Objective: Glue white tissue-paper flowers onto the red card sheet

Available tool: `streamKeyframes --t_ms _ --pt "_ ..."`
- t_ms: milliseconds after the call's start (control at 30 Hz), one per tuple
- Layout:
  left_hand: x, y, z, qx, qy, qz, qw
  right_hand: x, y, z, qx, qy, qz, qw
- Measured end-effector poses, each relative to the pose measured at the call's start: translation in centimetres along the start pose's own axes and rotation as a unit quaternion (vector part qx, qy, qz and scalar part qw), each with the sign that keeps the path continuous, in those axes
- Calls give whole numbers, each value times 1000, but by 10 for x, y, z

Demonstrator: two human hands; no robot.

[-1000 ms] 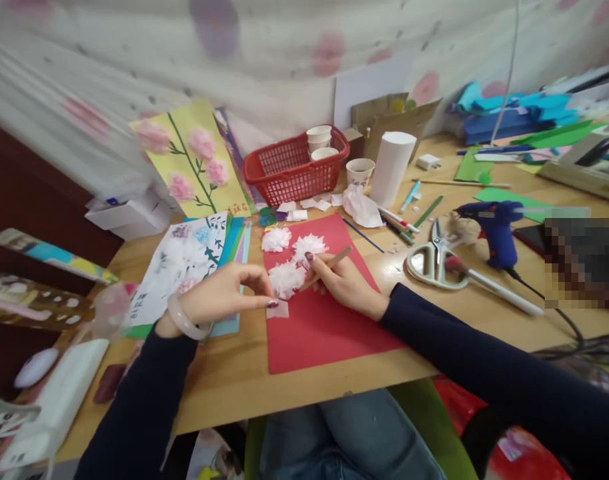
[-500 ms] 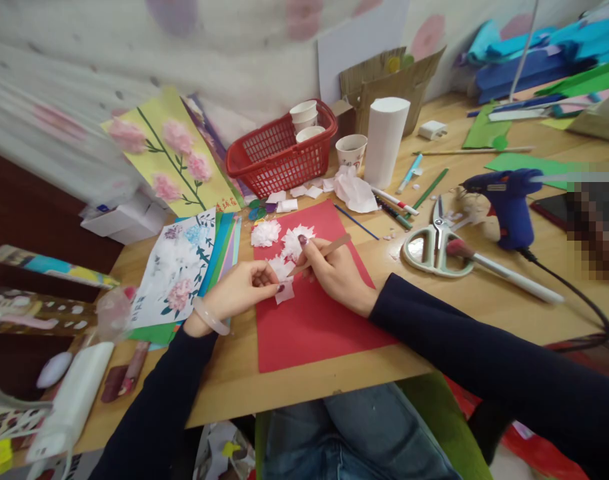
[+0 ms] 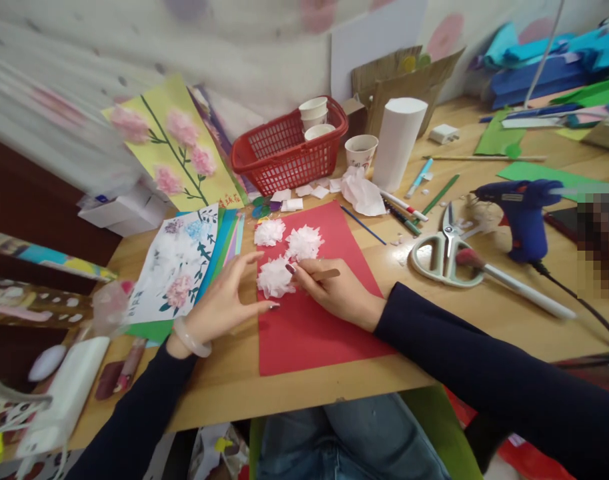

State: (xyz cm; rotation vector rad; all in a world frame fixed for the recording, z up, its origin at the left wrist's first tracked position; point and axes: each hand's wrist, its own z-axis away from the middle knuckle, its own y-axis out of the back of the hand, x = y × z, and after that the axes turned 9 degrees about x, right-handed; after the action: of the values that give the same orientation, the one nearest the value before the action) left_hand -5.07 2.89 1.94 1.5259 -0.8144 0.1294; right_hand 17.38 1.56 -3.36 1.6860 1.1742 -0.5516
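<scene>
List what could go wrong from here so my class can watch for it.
The right hand, gripping a thin stick, is right at the lowest white flower and might crush its petals. The brush lies over one handle of the scissors, so lifting them could send it rolling. The cord trailing from the blue glue gun might snag.

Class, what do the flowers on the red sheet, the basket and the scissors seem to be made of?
White flowers: probably matte tissue paper; thin, ruffled edges.
Basket: likely red plastic, slightly glossy; moulded lattice.
Scissors: blades look like shiny metal, pale handles probably smooth plastic.
</scene>
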Motion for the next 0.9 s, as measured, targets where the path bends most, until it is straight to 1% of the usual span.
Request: streamKeyframes --t_ms 133,233,333,400,467,533,633,700,767,833,900 --pt "-14 -13 8 -48 -3 -71 996 1 -3 1 -8 -11 24 1000" --pt "-16 -20 8 -77 2 -84 993 -1 -4 1 -5 -1 15 1000" --pt "-16 -21 6 -87 3 -83 993 -3 -4 0 -7 7 4 1000" --pt "-17 -20 6 -86 -1 -75 993 -4 -5 -1 -5 -8 -5 1000" --pt "-20 -21 7 -82 -7 -64 995 -5 -5 -1 3 -44 -43 998" --pt "-23 -22 8 -74 -10 -55 996 -6 -5 -1 20 -96 -109 989" --pt "-25 -25 10 -67 -7 -52 996 -8 -2 -1 73 -178 -205 960" --pt "-22 -26 11 -73 0 -54 996 -9 1 -3 108 -219 -236 940" --pt "-18 -24 11 -81 -2 -55 995 -9 4 -5 126 -249 -253 926" --pt "-16 -16 10 -79 -16 -49 996 -7 7 -7 132 -274 -267 914" --pt "-20 1 9 -42 -20 -36 998 -5 8 -10 132 -288 -281 906"
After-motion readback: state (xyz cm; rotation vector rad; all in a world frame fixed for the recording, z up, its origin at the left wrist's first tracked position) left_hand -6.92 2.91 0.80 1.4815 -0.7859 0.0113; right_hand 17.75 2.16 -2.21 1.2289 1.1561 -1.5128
